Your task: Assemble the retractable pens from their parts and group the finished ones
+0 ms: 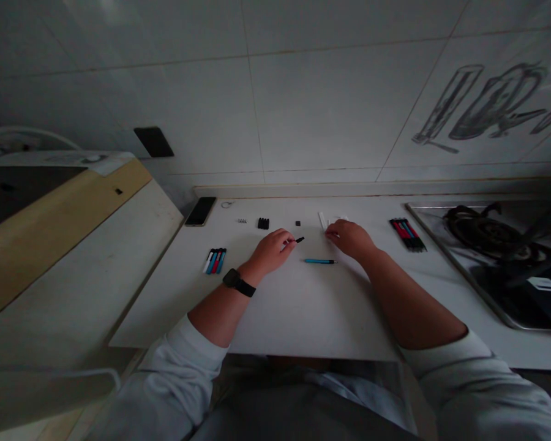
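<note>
My left hand [272, 250], with a black watch on its wrist, pinches a small black pen part [300, 240] that points right. My right hand [351, 237] is closed, its fingertips down at the lower end of a thin white strip [322, 219]; whether they grip it I cannot tell. More pale pieces [338, 218] lie partly hidden behind that hand. Between and just below the hands lies a blue pen barrel [320, 261] with a pointed tip at its right end. A tiny black piece [298, 223] sits on the white worktop [298, 312] above my left fingertips.
Left of my hands are several black caps [263, 224], small springs [242, 221], a row of coloured pen parts [215, 261], a phone [201, 211] and a ring [228, 204]. Rightward lie several red, blue and black pens [408, 235] beside a gas stove [482, 269].
</note>
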`<state>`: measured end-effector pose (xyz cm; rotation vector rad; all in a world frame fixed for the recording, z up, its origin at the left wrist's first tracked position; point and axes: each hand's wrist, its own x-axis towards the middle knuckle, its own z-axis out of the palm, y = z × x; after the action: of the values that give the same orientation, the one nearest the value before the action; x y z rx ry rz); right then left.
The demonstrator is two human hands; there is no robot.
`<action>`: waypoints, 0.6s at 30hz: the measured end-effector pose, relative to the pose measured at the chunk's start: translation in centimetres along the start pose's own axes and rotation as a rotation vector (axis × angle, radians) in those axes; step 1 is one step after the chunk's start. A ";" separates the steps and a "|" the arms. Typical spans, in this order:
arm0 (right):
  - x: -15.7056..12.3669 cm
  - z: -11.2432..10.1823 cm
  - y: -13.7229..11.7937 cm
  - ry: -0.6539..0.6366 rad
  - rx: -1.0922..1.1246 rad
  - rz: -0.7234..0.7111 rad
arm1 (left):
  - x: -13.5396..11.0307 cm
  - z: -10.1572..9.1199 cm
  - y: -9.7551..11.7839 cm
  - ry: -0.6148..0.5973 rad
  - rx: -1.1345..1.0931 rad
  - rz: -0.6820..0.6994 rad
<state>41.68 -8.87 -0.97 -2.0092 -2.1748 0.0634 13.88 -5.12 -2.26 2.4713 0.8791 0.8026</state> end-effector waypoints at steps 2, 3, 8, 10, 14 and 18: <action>0.1 0.0 0.7 0.035 0.009 0.010 | 0.0 0.0 0.0 -0.006 0.003 -0.004; 0.1 0.0 1.0 0.035 0.004 0.013 | 0.0 0.1 -0.1 -0.008 0.002 -0.005; 0.2 0.2 1.5 -0.030 -0.054 0.005 | 0.0 0.1 -0.2 -0.013 0.004 0.000; 0.2 0.3 1.3 -0.047 -0.070 -0.007 | -0.1 0.2 -0.3 -0.013 0.004 0.003; 0.2 0.2 1.0 -0.041 -0.039 -0.039 | -0.1 0.2 -0.3 -0.006 0.005 0.014; 0.2 0.0 0.8 -0.067 -0.028 -0.075 | -0.1 0.1 -0.2 -0.007 0.009 0.018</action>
<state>42.43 -8.62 -1.10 -1.9654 -2.3018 0.0925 13.82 -5.07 -2.48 2.4915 0.8604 0.7981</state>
